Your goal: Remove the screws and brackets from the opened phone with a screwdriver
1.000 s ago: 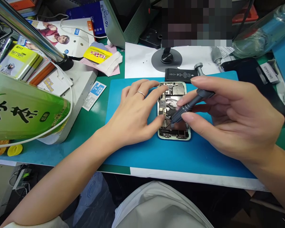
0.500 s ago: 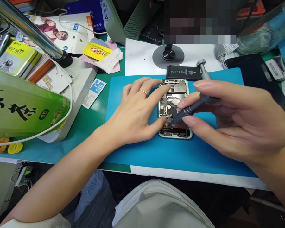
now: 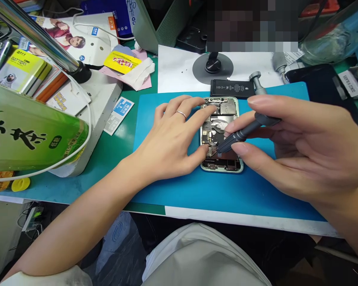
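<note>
An opened phone with a pale green frame lies on the blue mat, its internal parts showing. My left hand, a ring on one finger, is spread over the phone's left side. Its thumb rests near the lower left edge, and its fingertips touch the upper part. In my right hand a dark grey screwdriver is pinched between thumb and fingers. It slants down to the left, with its tip at the phone's lower left inside. Whether the tip sits on a screw I cannot tell.
Just behind the phone lie a black phone battery and a grey screwdriver. A round stand base stands on white paper. To the left are a green tea bottle, a lamp pole and several boxes. A dark panel lies at right.
The view has shifted slightly. Both hands, the phone and the screwdriver keep nearly the same places relative to each other.
</note>
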`<state>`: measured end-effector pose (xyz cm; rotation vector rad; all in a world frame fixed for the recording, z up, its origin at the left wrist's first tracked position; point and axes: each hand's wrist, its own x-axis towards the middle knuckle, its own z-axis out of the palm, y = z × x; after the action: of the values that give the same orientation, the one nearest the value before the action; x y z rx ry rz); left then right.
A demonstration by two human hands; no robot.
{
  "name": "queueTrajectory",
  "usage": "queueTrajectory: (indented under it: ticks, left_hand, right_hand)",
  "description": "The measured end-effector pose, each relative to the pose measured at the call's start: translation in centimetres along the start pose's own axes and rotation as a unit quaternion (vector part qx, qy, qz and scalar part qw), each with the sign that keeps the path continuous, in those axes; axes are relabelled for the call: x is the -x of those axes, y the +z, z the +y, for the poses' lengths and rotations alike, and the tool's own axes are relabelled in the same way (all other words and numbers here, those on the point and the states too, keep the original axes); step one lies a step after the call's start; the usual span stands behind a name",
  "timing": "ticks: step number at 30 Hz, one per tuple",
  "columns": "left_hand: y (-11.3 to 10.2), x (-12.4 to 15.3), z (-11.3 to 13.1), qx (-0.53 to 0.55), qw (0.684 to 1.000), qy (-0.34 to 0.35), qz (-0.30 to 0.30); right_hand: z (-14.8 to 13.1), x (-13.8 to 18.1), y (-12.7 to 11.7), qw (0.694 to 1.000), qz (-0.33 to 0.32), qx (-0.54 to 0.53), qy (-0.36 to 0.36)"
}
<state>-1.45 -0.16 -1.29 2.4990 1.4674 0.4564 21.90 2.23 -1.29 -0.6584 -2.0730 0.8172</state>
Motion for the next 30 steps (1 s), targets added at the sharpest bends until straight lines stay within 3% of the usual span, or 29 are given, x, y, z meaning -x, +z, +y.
queueTrajectory:
  ticks: [19, 30]
  left_hand:
    - [-0.04, -0.14, 0.06, 0.019, 1.000, -0.004, -0.025]
    - [-0.06, -0.06, 0.07, 0.014, 0.999, -0.001, -0.031]
  right_hand:
    - [0.40, -0.20, 0.00, 0.999, 0.005, -0.003, -0.035]
    - [0.29, -0.06, -0.02, 1.000, 0.020, -0.010, -0.008]
